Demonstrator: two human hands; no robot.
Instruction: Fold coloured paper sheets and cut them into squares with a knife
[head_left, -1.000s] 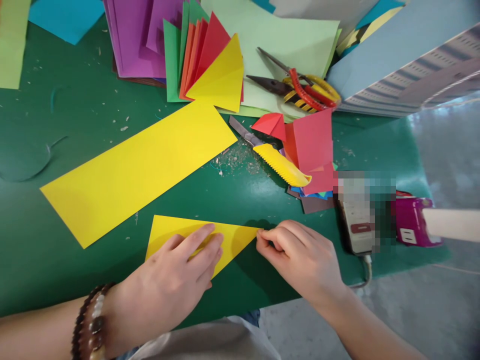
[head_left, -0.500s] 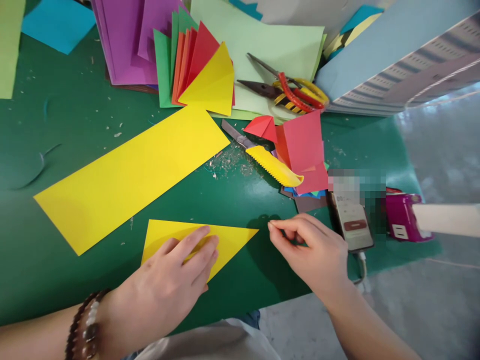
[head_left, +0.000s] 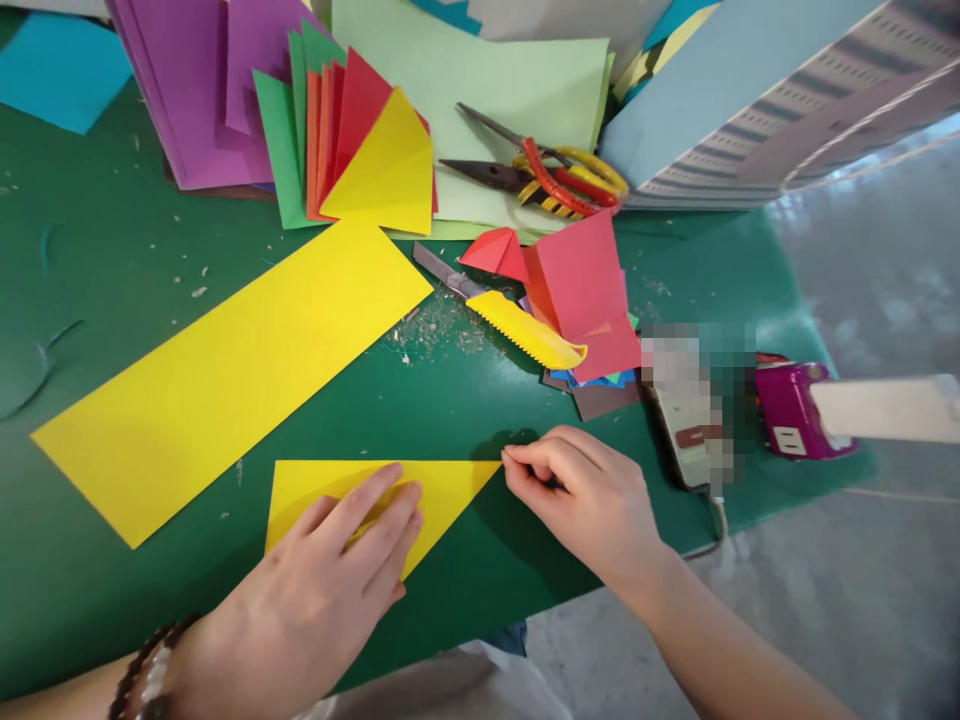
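A yellow paper folded into a triangle [head_left: 442, 485] lies on the green table [head_left: 112, 260] near its front edge. My left hand [head_left: 337, 570] lies flat on the triangle's left part, fingers stretched out and pressing it down. My right hand [head_left: 581, 495] is curled, with thumb and forefinger pinched together at the triangle's right tip; whether they grip the paper I cannot tell. A long yellow paper strip [head_left: 232, 370] lies diagonally just beyond the triangle.
A yellow-handled utility knife [head_left: 517, 325] lies by red folded papers [head_left: 577, 285]. Scissors [head_left: 547, 180] rest on a light green sheet [head_left: 480, 90]. Folded coloured papers [head_left: 352, 150] fan out at the back. A phone [head_left: 690, 430] and a magenta device [head_left: 791, 410] sit right.
My right hand lifted off the triangle's tip, then came back to it with fingers pinched. My left hand stayed pressed on the paper. The view has shifted slightly.
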